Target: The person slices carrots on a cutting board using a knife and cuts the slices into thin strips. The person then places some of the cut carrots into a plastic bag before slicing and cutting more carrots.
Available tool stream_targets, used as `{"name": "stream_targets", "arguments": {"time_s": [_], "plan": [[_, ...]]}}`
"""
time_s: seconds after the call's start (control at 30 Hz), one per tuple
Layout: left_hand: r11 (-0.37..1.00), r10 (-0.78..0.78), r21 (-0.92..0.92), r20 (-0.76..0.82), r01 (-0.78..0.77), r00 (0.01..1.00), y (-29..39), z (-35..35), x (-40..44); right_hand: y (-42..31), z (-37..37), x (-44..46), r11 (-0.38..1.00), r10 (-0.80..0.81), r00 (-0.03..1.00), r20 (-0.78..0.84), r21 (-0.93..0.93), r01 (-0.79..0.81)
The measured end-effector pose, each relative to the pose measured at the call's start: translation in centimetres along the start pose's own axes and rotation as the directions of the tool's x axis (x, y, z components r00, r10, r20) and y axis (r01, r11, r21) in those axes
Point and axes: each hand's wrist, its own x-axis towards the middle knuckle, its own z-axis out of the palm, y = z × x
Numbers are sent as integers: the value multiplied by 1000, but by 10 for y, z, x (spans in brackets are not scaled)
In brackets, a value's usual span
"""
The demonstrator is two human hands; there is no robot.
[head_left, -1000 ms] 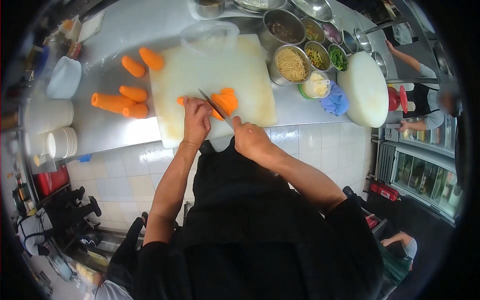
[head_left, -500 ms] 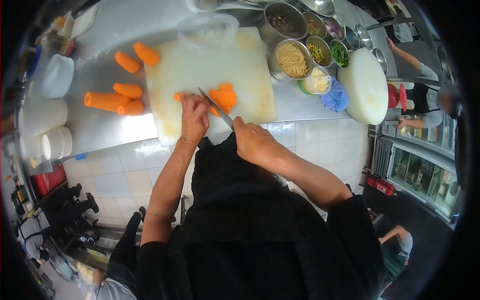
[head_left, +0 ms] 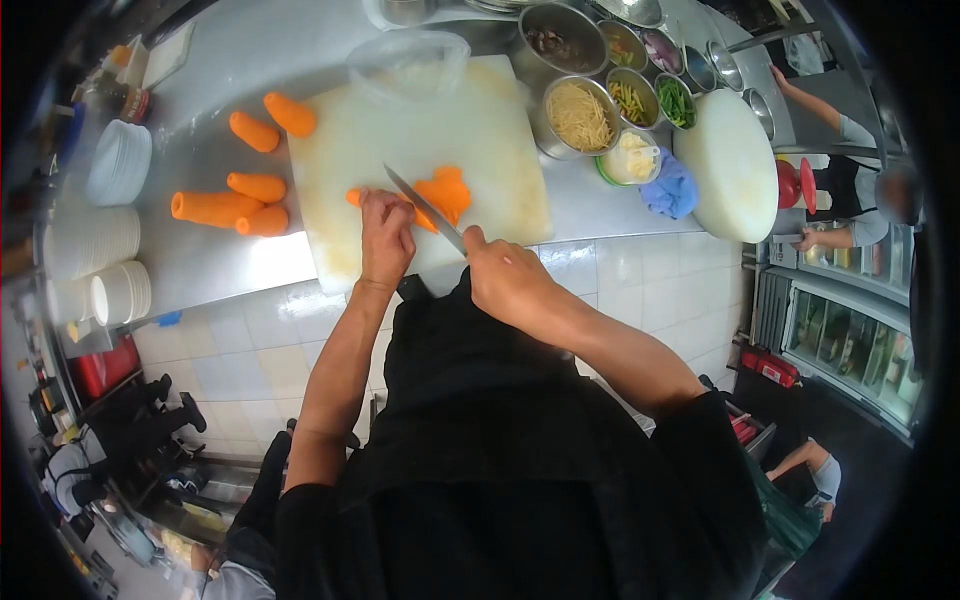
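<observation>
My left hand [head_left: 388, 238] is closed with curled fingers on a carrot [head_left: 354, 197], whose orange end pokes out at the left. In my right hand [head_left: 508, 278] is a kitchen knife [head_left: 424, 206]. Its blade slants up and left across the board, right beside my left fingers. Orange carrot slices [head_left: 447, 192] lie in an overlapping pile on the blade's right side. All of this rests on the near part of a pale cutting board [head_left: 430, 140]. Most of the held carrot is hidden under my left hand.
Several peeled carrots [head_left: 215, 208] lie left of the board. A clear plastic container [head_left: 408, 62] stands on its far edge. Metal pots, including one of pale strips [head_left: 580, 113], a blue cloth [head_left: 670, 190] and a round white block [head_left: 735, 165] are rightward. Stacked bowls [head_left: 120, 292] stand left; other people work nearby.
The knife's tip has shifted slightly up and left, while both hands keep their grip. The whole view has moved a little.
</observation>
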Motion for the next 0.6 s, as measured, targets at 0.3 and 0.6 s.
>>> {"name": "stream_targets", "arguments": {"time_s": [0.3, 0.6], "plan": [[1000, -5, -23, 12, 5, 1000, -2, -2, -2, 4, 18, 11, 998, -55, 998, -31, 12, 56], [1000, 21, -16, -53, -22, 998, -1, -4, 2, 17, 55, 32, 999, -29, 994, -104, -17, 27]]}}
